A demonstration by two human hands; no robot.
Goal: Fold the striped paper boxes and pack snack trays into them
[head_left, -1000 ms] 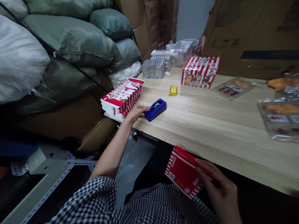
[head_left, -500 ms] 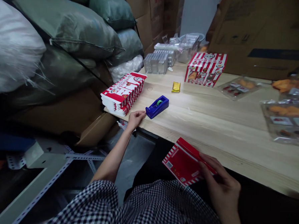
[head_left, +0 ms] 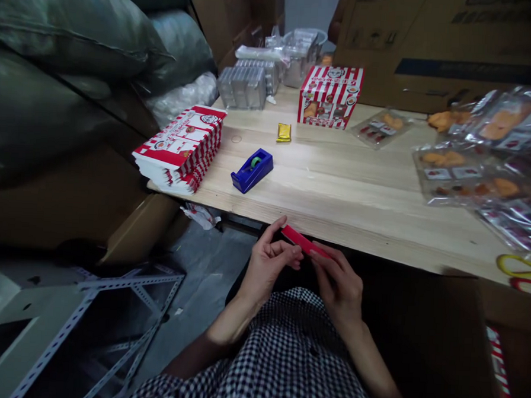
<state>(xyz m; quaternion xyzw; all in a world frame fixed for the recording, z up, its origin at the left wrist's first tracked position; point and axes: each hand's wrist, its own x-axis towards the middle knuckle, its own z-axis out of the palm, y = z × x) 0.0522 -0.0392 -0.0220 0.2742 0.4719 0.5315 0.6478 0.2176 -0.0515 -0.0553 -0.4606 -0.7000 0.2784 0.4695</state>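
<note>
My right hand (head_left: 344,280) grips a thin red carton (head_left: 304,240) by its near right end, thumb and fingers closed around it. The carton is turned edge-on above my lap, just off the table's front edge. At its far left end is my left hand (head_left: 269,255), its index finger stretched to the carton's corner and the thumb and other fingers drawn together. Whatever those fingers pinch is too small to make out. Beyond my hands, a blue tape dispenser (head_left: 252,171) with a green-cored roll rests on the wooden table (head_left: 337,194).
Left on the table is a stack of flat red-and-white cartons (head_left: 183,144). Farther back are a gold sachet (head_left: 284,133), clear plastic trays (head_left: 242,88) and an upright striped box (head_left: 331,97). Bagged food packs (head_left: 465,171) and yellow-handled scissors (head_left: 522,266) lie right.
My left hand has left the tape dispenser's front end and come to the carton. My right hand has tilted the carton from face-up to edge-on. The view has swung rightward.
</note>
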